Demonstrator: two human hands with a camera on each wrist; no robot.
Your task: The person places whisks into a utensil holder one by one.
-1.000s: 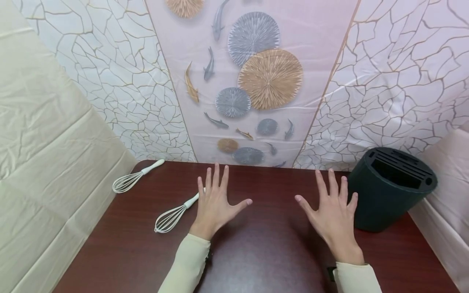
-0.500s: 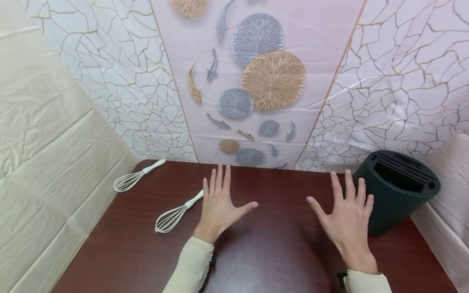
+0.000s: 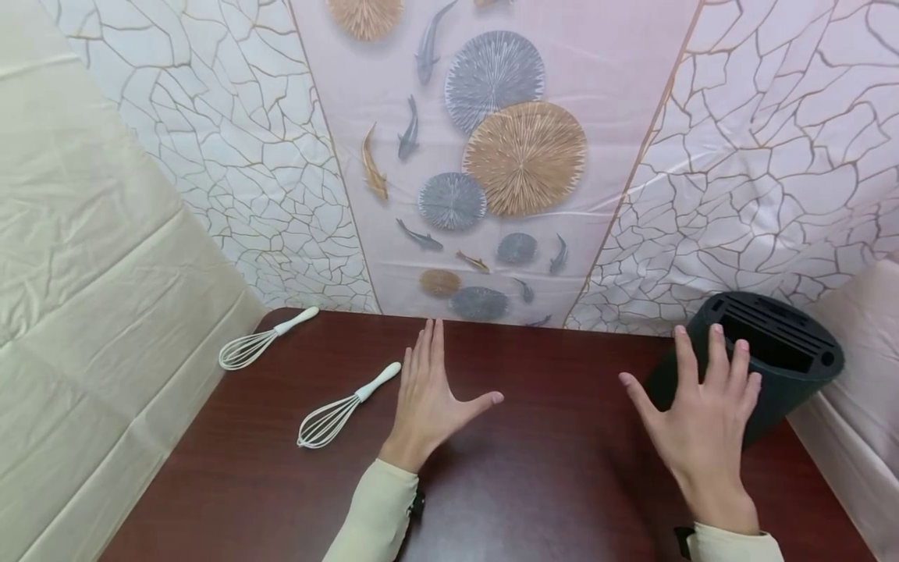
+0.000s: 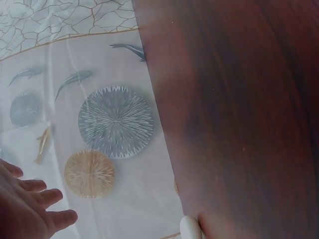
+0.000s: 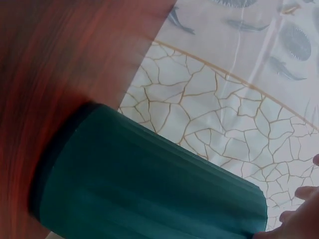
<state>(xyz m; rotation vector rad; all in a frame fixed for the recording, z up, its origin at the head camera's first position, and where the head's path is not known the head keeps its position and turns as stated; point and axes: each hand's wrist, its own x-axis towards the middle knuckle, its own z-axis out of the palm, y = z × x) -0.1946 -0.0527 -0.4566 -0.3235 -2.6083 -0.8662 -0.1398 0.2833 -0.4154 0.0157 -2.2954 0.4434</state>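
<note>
My left hand [image 3: 427, 402] hovers over the table with its fingers straight and the thumb spread wide, holding nothing. Just left of it lies a white whisk [image 3: 346, 409], its handle end close to my fingers in the head view. In the left wrist view my fingers [image 4: 47, 199] show at the lower left. My right hand [image 3: 709, 421], fingers spread, is in front of the dark green knife block [image 3: 787, 390] and overlaps it in the head view. The right wrist view shows the block's side [image 5: 149, 174] large, with my fingertips near its slotted top end.
A second white whisk [image 3: 263, 339] lies at the table's back left corner. The dark red-brown table [image 3: 534, 468] ends at a patterned cloth backdrop [image 3: 485, 195]. Cream cloth walls [image 3: 91, 312] stand at both sides.
My right hand has moved right, coming across the knife block in the head view. The left hand has shifted slightly right, uncovering the nearer whisk's handle end, with its fingers drawn closer together.
</note>
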